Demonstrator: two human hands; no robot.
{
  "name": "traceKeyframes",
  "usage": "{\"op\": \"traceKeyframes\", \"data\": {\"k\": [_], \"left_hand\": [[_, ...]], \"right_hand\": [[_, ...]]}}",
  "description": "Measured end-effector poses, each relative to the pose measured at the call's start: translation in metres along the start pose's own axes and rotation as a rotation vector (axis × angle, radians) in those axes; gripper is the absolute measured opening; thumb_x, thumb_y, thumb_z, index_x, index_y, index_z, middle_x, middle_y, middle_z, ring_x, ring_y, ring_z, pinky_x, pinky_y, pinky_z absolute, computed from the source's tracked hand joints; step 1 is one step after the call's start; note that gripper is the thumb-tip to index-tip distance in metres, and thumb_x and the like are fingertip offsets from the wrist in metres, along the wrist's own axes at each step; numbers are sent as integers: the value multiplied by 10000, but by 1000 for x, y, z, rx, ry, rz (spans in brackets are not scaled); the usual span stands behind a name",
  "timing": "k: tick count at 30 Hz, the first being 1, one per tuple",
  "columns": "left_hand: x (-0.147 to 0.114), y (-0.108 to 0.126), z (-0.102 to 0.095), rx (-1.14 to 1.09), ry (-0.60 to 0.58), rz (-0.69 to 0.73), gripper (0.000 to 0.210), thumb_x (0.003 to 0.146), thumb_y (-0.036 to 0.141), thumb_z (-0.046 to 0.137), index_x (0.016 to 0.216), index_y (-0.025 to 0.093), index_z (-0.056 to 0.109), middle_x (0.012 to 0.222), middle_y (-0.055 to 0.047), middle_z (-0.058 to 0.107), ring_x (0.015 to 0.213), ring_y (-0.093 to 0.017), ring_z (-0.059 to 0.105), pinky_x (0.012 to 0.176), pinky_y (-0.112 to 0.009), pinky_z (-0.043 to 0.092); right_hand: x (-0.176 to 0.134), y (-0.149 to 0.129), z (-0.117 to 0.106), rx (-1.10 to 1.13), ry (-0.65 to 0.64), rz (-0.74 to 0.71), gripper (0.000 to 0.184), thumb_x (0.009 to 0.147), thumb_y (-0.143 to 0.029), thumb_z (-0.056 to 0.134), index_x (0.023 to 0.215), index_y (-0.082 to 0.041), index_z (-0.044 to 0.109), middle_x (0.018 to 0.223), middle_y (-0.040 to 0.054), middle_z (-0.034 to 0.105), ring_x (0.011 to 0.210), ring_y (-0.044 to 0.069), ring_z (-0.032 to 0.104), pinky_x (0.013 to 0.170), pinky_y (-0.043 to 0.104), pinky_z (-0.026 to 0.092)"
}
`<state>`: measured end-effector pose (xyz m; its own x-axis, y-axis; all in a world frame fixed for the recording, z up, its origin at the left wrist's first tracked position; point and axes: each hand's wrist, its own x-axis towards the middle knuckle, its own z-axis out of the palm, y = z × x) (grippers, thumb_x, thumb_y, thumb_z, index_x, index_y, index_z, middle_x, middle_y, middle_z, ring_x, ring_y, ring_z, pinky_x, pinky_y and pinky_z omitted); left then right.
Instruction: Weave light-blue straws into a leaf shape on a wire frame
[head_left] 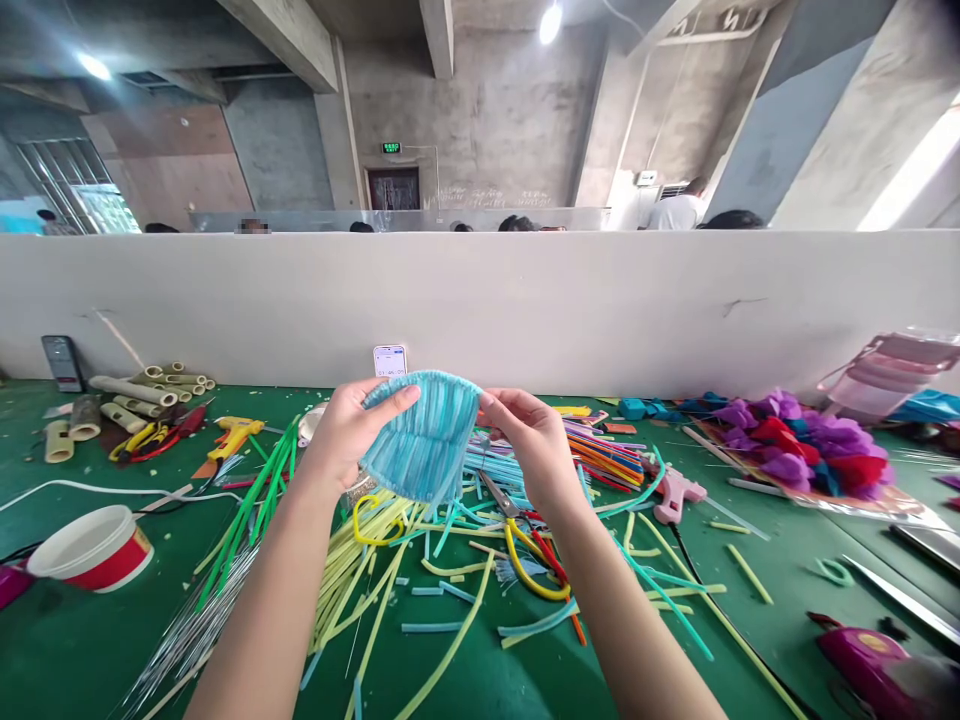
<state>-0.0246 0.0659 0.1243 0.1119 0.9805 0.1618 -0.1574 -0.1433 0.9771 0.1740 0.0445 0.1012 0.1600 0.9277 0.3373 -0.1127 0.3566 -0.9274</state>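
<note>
A light-blue ribbed piece that looks made of pipe cleaners laid side by side, with a curved rim along its top, is held up over the table. My left hand grips its left side, thumb lying across the front face. At its upper right corner, my right hand pinches the edge between thumb and fingers. Below the piece lie yellow-handled scissors, partly behind my right forearm. Loose pale-yellow pipe cleaners and short blue cut pieces are scattered underneath.
Green pipe cleaners and thin wires lie left, near a paper cup and a yellow glue gun. A pink glue gun and purple-red flowers are right. A phone leans against the white partition.
</note>
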Motion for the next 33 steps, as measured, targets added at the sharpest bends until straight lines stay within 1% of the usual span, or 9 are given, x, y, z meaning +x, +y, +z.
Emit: {"op": "traceKeyframes", "data": {"k": [2, 4, 7, 9, 12, 14, 16, 23, 33], "left_hand": [[3, -1, -1, -23, 75, 49, 376, 649, 421, 839, 912, 166, 755, 743, -63, 760, 605, -214, 698, 587, -352, 598], [7, -2, -2, -72, 187, 134, 386, 651, 428, 836, 920, 163, 753, 773, -63, 771, 654, -218, 715, 629, -344, 604], [12, -2, -4, -185, 346, 236, 349, 666, 415, 828, 899, 167, 752, 851, -67, 783, 799, -239, 735, 718, -350, 613], [16, -3, -5, -248, 413, 255, 318, 684, 395, 819, 902, 173, 754, 902, -76, 785, 880, -247, 733, 751, -351, 616], [21, -7, -8, -286, 428, 265, 305, 714, 385, 799, 934, 179, 755, 973, -94, 782, 950, -259, 725, 771, -359, 620], [23, -9, -9, -278, 412, 272, 306, 726, 392, 787, 948, 185, 751, 991, -98, 780, 962, -264, 724, 777, -370, 622], [24, -11, -8, -263, 415, 282, 301, 726, 399, 785, 937, 187, 748, 977, -95, 781, 954, -263, 726, 779, -375, 622], [21, -12, -1, -233, 533, 391, 299, 719, 430, 779, 897, 193, 744, 950, -78, 777, 910, -247, 728, 749, -345, 620], [13, -14, 17, -277, 637, 488, 297, 753, 421, 749, 915, 174, 724, 920, -61, 752, 838, -211, 718, 750, -348, 607]], "right_hand": [[1, 1, -1, -15, 55, -59, 287, 791, -412, 716, 991, -206, 717, 993, 54, 722, 873, 171, 645, 706, 266, 505], [3, 0, -4, -50, 187, -156, 322, 778, -388, 733, 1043, -211, 687, 1083, 65, 701, 915, 171, 641, 742, 277, 518], [3, -1, -6, -76, 316, -228, 286, 776, -393, 735, 969, -196, 662, 901, 39, 692, 747, 141, 618, 650, 261, 504], [2, -1, -4, -62, 238, -157, 280, 790, -443, 711, 892, -187, 661, 745, 10, 661, 614, 121, 568, 556, 245, 464], [0, 1, 2, -64, 11, -14, 343, 798, -510, 681, 815, -168, 692, 717, 32, 682, 564, 119, 550, 517, 245, 443], [-1, 3, 6, -76, -84, 8, 350, 798, -510, 684, 788, -160, 710, 728, 46, 698, 581, 126, 567, 539, 248, 455], [-2, 5, 10, -83, -116, -5, 336, 798, -491, 693, 758, -158, 710, 680, 37, 682, 568, 125, 564, 544, 246, 452], [-6, 12, 18, -45, -74, -35, 331, 816, -479, 682, 750, -155, 705, 659, 35, 670, 585, 134, 576, 569, 249, 455], [-21, 16, 38, -31, 145, -137, 320, 860, -487, 621, 797, -175, 659, 703, 25, 656, 625, 150, 585, 606, 263, 476]]}}
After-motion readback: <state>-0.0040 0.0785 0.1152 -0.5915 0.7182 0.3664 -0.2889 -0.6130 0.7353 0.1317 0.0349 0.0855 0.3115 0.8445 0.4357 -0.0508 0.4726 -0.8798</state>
